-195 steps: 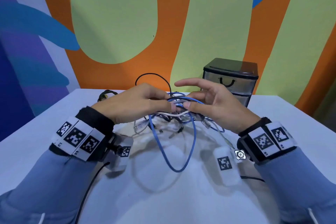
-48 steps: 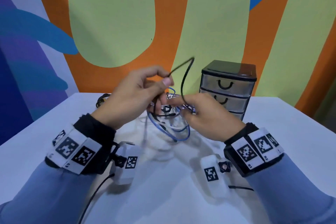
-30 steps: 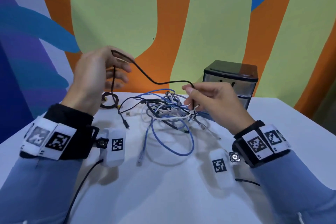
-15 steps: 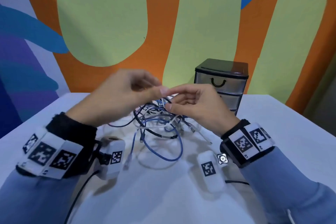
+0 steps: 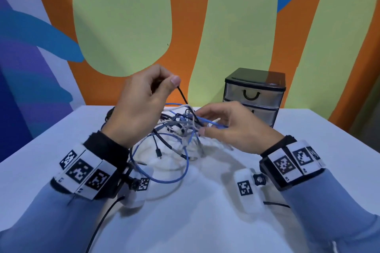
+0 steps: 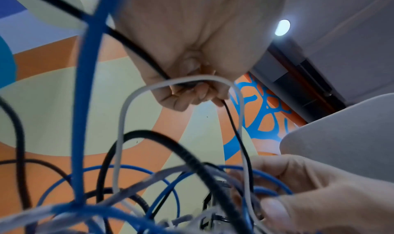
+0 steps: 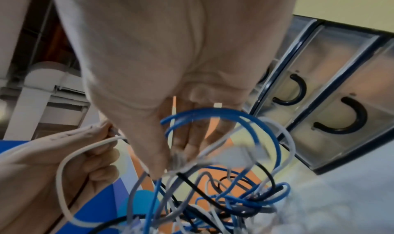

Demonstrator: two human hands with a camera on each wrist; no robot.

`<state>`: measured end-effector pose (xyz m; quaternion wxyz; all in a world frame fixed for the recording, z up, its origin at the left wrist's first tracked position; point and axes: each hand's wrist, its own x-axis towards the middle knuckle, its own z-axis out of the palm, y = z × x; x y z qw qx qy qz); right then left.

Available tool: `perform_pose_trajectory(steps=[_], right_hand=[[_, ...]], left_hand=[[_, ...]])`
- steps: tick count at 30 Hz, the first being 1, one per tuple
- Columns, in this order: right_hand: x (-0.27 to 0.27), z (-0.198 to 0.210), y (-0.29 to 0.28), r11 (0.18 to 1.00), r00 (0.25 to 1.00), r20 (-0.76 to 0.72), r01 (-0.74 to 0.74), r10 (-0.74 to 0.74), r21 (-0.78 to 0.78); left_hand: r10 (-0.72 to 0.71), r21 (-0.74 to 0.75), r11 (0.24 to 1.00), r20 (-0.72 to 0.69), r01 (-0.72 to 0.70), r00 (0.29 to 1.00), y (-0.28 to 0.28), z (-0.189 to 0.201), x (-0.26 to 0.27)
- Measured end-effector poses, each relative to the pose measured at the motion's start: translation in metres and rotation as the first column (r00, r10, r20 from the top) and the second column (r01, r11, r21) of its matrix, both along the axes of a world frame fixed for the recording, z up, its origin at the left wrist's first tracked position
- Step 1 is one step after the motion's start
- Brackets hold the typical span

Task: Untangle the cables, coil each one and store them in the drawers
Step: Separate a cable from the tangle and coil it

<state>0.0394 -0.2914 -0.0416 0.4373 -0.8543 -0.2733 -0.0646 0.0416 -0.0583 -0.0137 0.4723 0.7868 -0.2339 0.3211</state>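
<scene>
Above the tangle of cables (image 5: pixel 176 129) on the white table (image 5: pixel 205 222), the left hand (image 5: pixel 141 104) pinches a black cable (image 5: pixel 183 95) between thumb and fingertips, the cord running down from that pinch into the knot. Just right of it and lower, the right hand (image 5: pixel 232 129) curls its fingers into the blue and white strands. Behind that hand stands the drawer unit (image 5: pixel 255 96), drawers closed.
</scene>
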Motion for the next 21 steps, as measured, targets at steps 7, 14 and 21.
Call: perform_pose_trajectory(steps=[7,14,21], right_hand=[[-0.003,0.011,-0.002,0.944,0.994,0.026,0.095,-0.109,0.316],[0.002,0.014,-0.001,0.811,0.947,-0.068,0.304,-0.313,0.499],[0.005,0.013,-0.01,0.689,0.909,-0.15,0.396,-0.39,0.607]], left_hand=[[0.125,-0.114,0.987,0.113,-0.112,0.986,0.006,0.005,-0.002],[0.159,-0.042,0.986,-0.027,-0.16,0.987,0.021,0.006,0.007],[0.071,-0.09,0.993,-0.056,-0.076,0.996,0.035,0.013,0.0]])
